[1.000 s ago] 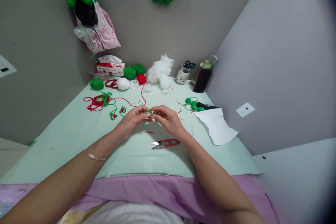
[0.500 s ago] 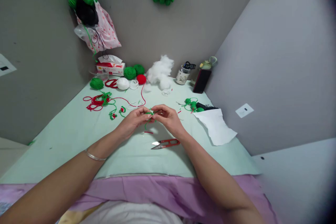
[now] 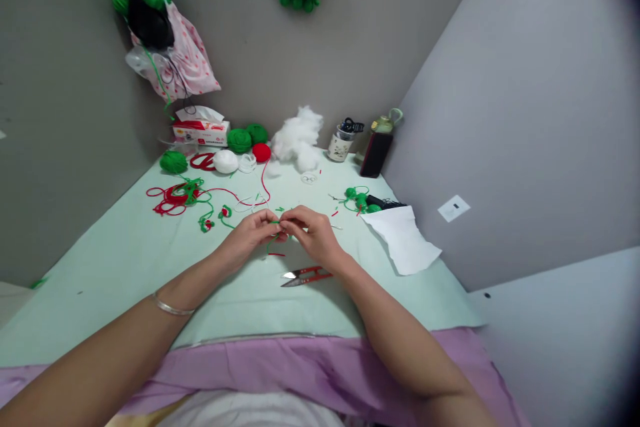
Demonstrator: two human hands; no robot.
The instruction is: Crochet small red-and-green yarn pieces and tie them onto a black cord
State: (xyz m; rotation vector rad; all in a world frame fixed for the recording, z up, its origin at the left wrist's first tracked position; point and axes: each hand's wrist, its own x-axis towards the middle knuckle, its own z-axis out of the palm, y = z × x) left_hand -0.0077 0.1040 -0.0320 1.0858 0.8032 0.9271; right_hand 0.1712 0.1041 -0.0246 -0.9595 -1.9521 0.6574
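My left hand point(image 3: 254, 229) is closed, pinching a small piece of green yarn point(image 3: 273, 238) whose strand hangs below the fingers. Against it, my right hand point(image 3: 309, 228) is closed too, its thumb and forefinger meeting on the same green yarn. Most of the piece is hidden by the fingers. Below the hands lie thread snips point(image 3: 303, 275) with red handles, partly behind my right wrist. A short red yarn scrap point(image 3: 277, 254) rests between the snips and my hands. Left of my left hand are two small green, red and white crocheted pieces point(image 3: 206, 223).
White stuffing point(image 3: 299, 137) sits at the back, beside red point(image 3: 261, 152), white point(image 3: 226, 161) and green yarn balls point(image 3: 239, 140). Tangled red yarn point(image 3: 175, 199) lies at left. To the right are white paper point(image 3: 404, 239), green crocheted balls point(image 3: 357, 197), a cup point(image 3: 340, 145) and a phone point(image 3: 377, 155).
The view has shifted slightly, so everything sits a little further left. My right hand's fingers have drawn in closer against the left hand, and both still pinch the green yarn.
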